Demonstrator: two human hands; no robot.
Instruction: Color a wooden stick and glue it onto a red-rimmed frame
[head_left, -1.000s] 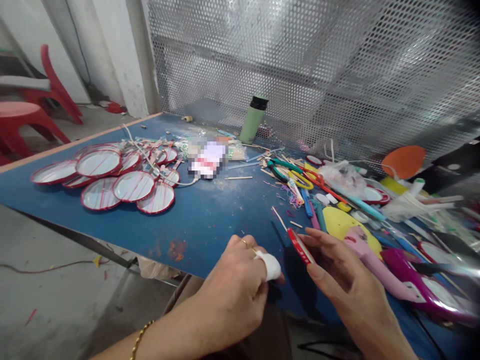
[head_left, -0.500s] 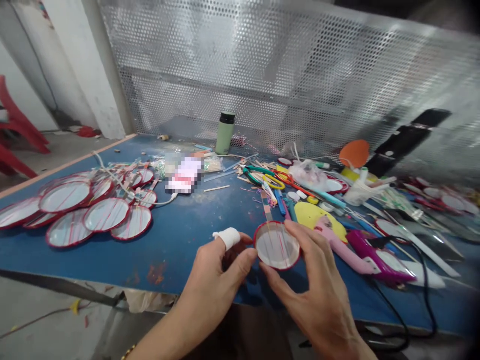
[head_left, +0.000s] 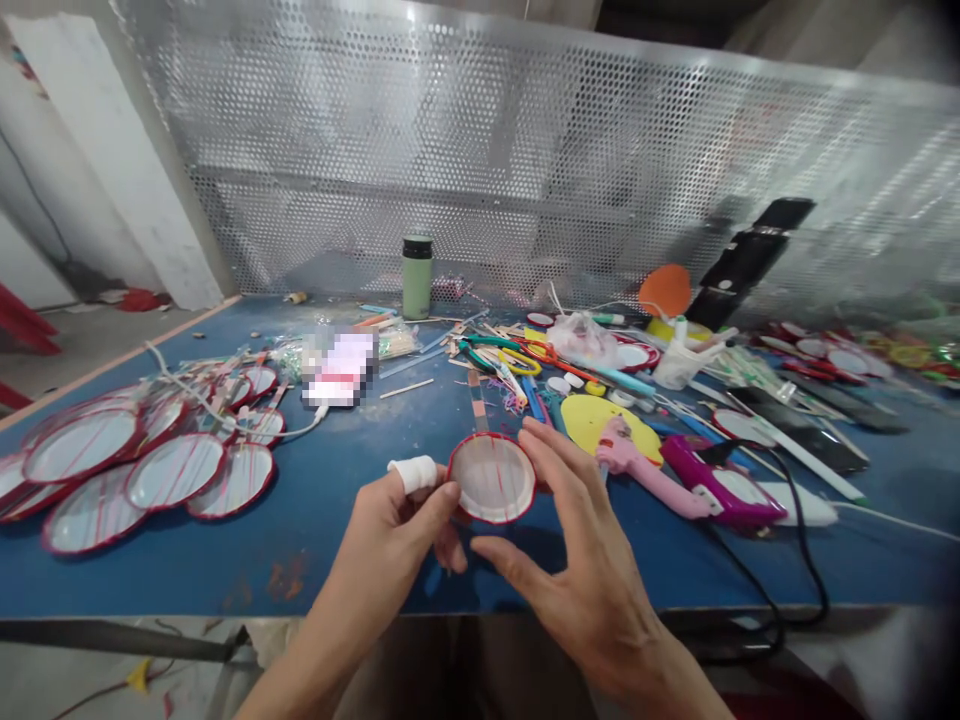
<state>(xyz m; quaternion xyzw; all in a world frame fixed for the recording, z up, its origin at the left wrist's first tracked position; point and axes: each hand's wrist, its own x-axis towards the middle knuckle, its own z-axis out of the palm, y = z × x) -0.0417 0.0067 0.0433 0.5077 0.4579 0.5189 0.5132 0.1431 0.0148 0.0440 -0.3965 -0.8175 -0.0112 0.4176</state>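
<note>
A round, red-rimmed, mirror-like disc with a short flat stick at its far edge is held above the table. My left hand, with white wrapping on one finger, pinches its left rim between thumb and fingers. At the right rim, my right hand is spread, its thumb apart below the disc; whether a fingertip touches the rim I cannot tell. Similar red-rimmed discs lie in an overlapping pile at the left. A purple and pink hot-glue-gun-like tool rests right of my right hand.
On the blue table a lit phone is plugged into a white cable. A green bottle stands before the perforated metal panel. Pliers, sticks, a yellow disc and a white cup crowd the right side.
My view has shifted right, so things appear farther left. My right thumb has come away from the disc's lower rim and that hand has opened; my left hand still holds the disc.
</note>
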